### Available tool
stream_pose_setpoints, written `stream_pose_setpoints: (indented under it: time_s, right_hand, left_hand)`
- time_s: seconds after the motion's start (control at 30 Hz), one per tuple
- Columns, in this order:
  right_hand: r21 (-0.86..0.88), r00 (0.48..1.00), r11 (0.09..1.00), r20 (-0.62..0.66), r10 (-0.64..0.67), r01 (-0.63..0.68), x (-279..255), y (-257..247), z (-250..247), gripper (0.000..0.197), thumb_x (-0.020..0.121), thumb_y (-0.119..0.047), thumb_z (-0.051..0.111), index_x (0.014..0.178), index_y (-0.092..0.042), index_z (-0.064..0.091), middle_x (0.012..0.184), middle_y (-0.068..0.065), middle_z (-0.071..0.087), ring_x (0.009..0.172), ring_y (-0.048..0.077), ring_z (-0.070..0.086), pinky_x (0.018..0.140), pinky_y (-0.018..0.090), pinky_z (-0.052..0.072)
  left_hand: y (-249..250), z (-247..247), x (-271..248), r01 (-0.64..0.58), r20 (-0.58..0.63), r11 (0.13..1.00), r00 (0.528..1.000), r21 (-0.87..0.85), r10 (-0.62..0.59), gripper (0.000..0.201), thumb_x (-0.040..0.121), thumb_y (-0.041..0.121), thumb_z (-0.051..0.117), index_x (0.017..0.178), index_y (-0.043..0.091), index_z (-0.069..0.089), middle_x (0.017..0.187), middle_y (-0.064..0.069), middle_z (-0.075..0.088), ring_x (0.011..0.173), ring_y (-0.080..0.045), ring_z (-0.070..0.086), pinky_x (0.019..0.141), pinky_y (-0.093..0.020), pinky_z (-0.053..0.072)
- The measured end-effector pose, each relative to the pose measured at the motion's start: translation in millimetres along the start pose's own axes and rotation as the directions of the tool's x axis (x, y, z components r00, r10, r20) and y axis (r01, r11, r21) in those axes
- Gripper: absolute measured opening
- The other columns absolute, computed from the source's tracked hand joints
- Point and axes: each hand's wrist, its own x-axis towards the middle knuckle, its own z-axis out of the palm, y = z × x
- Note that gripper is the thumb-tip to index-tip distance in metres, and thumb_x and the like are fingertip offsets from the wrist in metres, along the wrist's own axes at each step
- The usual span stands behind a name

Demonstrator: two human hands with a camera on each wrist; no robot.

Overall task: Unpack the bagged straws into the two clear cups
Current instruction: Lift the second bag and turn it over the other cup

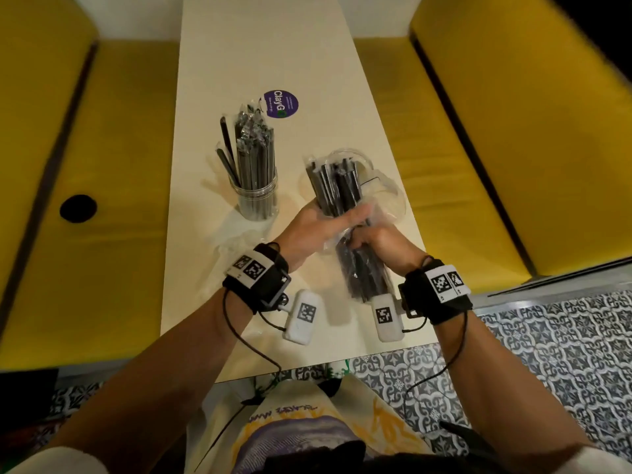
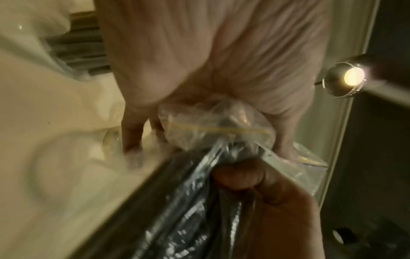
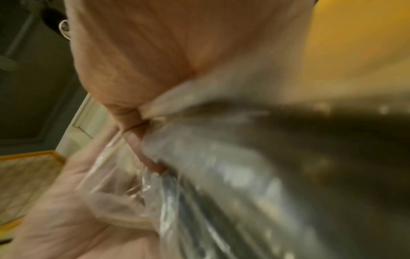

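Observation:
A cup of black straws [image 1: 257,191] stands upright on the cream table [image 1: 273,46]. To its right, a bundle of black straws [image 1: 337,186] reaches from a second clear cup [image 1: 357,158] down toward me. My left hand [image 1: 325,222] lies across the bundle's middle. In the left wrist view it grips the crumpled clear plastic bag [image 2: 217,129] in its palm. My right hand [image 1: 372,239] grips the near half of the straws [image 2: 177,219], its thumb [image 2: 239,177] pressed on their shiny wrapping. The right wrist view is blurred: palm [image 3: 155,52], straws [image 3: 244,192].
A purple round sticker [image 1: 281,104] lies on the table beyond the full cup. Yellow bench seats [image 1: 102,200] flank the narrow table on both sides, the left one with a dark hole [image 1: 78,208]. Patterned floor tiles [image 1: 547,336] show at the near right.

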Motion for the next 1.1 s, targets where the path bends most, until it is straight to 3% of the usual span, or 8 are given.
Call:
stream_pose_setpoints:
  time_s: [0.13,0.23,0.43,0.63,0.73,0.87,1.03,1.1]
  right_hand:
    - [-0.089,0.989,0.989,0.097,-0.109,0.117,-1,-4,4,0.046,0.088,-0.004,0.067,0.132,0.001,0.056,0.12,0.027,0.064,0.103,0.022,0.07,0.089,0.034,0.061]
    - [-0.057,0.979,0.978,-0.028,-0.204,0.202,-5,3,4,0.086,0.09,-0.041,0.077,0.156,-0.016,0.029,0.156,0.011,0.041,0.128,0.014,0.063,0.108,0.036,0.057]
    - [-0.273,0.816,0.922,-0.44,-0.374,0.275,-15,5,13,0.009,0.11,-0.031,0.054,0.111,-0.021,0.055,0.098,-0.002,0.073,0.077,0.007,0.071,0.066,0.027,0.053]
    - [-0.355,0.758,0.89,-0.485,-0.437,0.286,-26,9,1,0.034,0.102,-0.044,0.064,0.132,-0.028,0.063,0.122,-0.008,0.065,0.108,0.006,0.065,0.087,0.033,0.062]
    - [-0.205,0.577,0.871,-0.678,-0.455,0.447,-39,8,-10,0.045,0.094,-0.016,0.078,0.131,-0.001,0.058,0.114,-0.011,0.066,0.1,-0.004,0.067,0.081,0.022,0.061]
    - [-0.156,0.353,0.722,-0.791,-0.5,0.674,-44,-11,-8,0.054,0.084,0.011,0.079,0.125,0.017,0.045,0.111,-0.009,0.066,0.103,-0.008,0.066,0.087,0.014,0.054]
    - [-0.022,0.343,0.537,-0.748,-0.569,0.844,-24,-41,-5,0.079,0.086,0.006,0.074,0.141,0.012,0.018,0.125,0.038,0.063,0.116,0.052,0.065,0.097,0.052,0.059]
    - [-0.018,0.357,0.504,-0.685,-0.636,0.863,-17,-52,-6,0.096,0.082,0.004,0.075,0.145,0.017,0.004,0.133,0.048,0.052,0.122,0.06,0.058,0.104,0.061,0.053]
  left_hand:
    - [3,5,4,0.025,-0.152,0.985,0.987,-0.171,-0.052,0.037,0.089,0.015,0.082,0.124,0.004,0.075,0.12,-0.016,0.078,0.117,-0.032,0.074,0.103,-0.046,0.058]
    - [3,2,8,0.027,-0.254,0.958,0.962,-0.286,-0.103,0.046,0.079,0.011,0.085,0.122,0.0,0.075,0.118,-0.023,0.077,0.109,-0.038,0.075,0.092,-0.048,0.061]
    - [17,5,8,0.059,-0.15,0.907,0.98,-0.418,-0.133,0.047,0.087,0.007,0.079,0.129,-0.01,0.068,0.119,-0.024,0.072,0.096,-0.031,0.072,0.072,-0.035,0.063]
    - [43,-1,32,-0.015,-0.23,0.85,0.965,-0.527,-0.125,0.048,0.074,0.019,0.085,0.119,0.003,0.074,0.123,-0.025,0.072,0.116,-0.046,0.069,0.108,-0.062,0.051]
    - [60,-4,38,0.029,-0.164,0.837,0.976,-0.546,-0.141,0.009,0.087,0.024,0.073,0.079,0.019,0.072,0.096,-0.01,0.07,0.099,-0.033,0.068,0.104,-0.049,0.051]
    - [53,4,56,0.096,-0.127,0.787,0.968,-0.609,-0.216,0.04,0.064,0.034,0.091,0.099,0.019,0.076,0.151,-0.015,0.057,0.138,-0.042,0.056,0.115,-0.066,0.039]
    - [64,37,36,0.071,-0.115,0.691,0.969,-0.719,-0.219,0.023,0.104,0.018,0.054,0.1,0.001,0.069,0.086,-0.02,0.077,0.072,-0.031,0.078,0.064,-0.035,0.064]
    - [64,41,34,0.063,-0.11,0.685,0.972,-0.726,-0.206,0.033,0.106,0.016,0.049,0.094,-0.002,0.074,0.083,-0.02,0.077,0.07,-0.029,0.077,0.063,-0.031,0.063]
